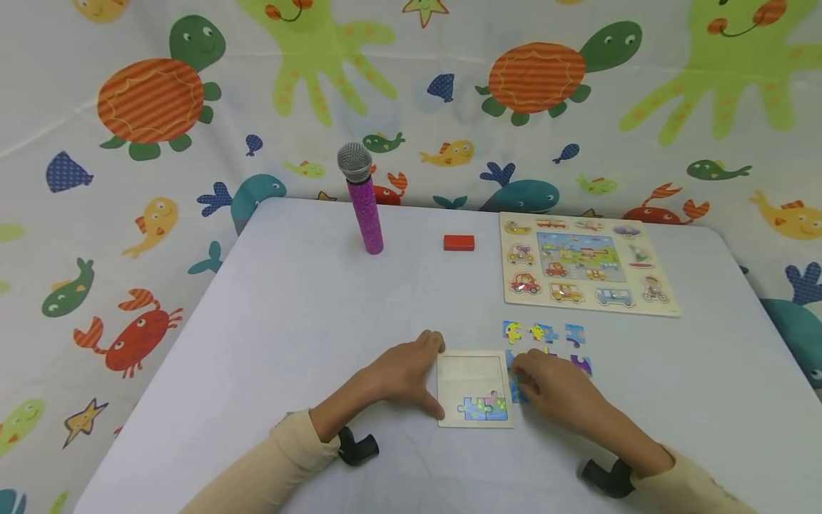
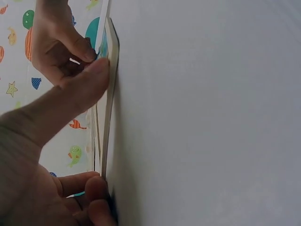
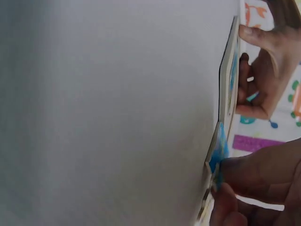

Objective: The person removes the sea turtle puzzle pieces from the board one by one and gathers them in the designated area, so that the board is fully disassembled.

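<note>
A small square wooden puzzle tray (image 1: pixel 469 373) lies flat on the table, with joined blue and pink jigsaw pieces (image 1: pixel 477 410) along its near right side. My left hand (image 1: pixel 404 373) holds the tray's left side, thumb at the near corner and fingers at the far one. Just right of the tray, my right hand (image 1: pixel 560 391) pinches a small puzzle piece (image 3: pixel 217 178) between thumb and finger. Its picture is mostly hidden. Another blue piece (image 3: pixel 218 143) lies between those fingers and the tray. Several loose pieces (image 1: pixel 575 334) lie beyond the right hand, partly covered by it.
A larger wooden vehicle puzzle board (image 1: pixel 581 260) lies at the back right. A red block (image 1: pixel 459 243) and an upright purple microphone (image 1: pixel 366 207) stand toward the back of the white table (image 1: pixel 308 307). Behind hangs a sea-animal cloth (image 1: pixel 398 57).
</note>
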`<state>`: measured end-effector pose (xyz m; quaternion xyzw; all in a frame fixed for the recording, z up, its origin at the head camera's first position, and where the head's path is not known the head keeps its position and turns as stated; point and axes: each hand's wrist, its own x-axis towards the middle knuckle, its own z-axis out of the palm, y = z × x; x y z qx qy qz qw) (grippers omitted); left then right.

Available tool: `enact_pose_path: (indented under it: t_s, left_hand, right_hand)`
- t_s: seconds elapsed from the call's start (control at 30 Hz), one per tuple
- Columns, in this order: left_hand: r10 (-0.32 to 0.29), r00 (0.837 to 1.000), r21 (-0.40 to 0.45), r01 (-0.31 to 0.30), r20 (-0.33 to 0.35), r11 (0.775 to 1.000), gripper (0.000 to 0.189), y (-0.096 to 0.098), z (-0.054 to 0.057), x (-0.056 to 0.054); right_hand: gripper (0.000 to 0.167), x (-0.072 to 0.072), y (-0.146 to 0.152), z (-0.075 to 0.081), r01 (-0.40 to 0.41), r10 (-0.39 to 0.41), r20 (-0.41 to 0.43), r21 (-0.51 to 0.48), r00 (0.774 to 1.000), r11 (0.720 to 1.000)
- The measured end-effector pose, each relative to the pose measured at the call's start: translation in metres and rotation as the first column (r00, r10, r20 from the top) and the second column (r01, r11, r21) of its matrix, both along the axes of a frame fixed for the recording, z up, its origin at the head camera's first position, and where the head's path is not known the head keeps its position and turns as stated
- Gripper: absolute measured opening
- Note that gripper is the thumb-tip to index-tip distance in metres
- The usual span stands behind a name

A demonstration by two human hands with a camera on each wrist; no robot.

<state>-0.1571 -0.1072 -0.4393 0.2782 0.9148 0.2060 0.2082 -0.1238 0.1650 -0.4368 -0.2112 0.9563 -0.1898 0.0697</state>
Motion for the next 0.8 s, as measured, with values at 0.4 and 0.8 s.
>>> enact_pose_path:
  t_s: [0.4, 0.8]
  left_hand:
    - [0.002, 1.000, -0.011, -0.002, 0.000, 1.000, 0.090, -0.001, 0.000, 0.001]
    - [-0.015, 1.000, 0.012, 0.015, -0.010, 1.000, 0.089, -0.003, -0.003, -0.001]
  right_hand:
    - [0.018, 0.009, -0.016, 0.007, -0.071, 0.074, -0.090, 0.039, 0.993, 0.997]
    - [0.028, 0.018, -0.051, 0.008, -0.322, 0.329, -0.060, 0.097, 0.942, 0.942]
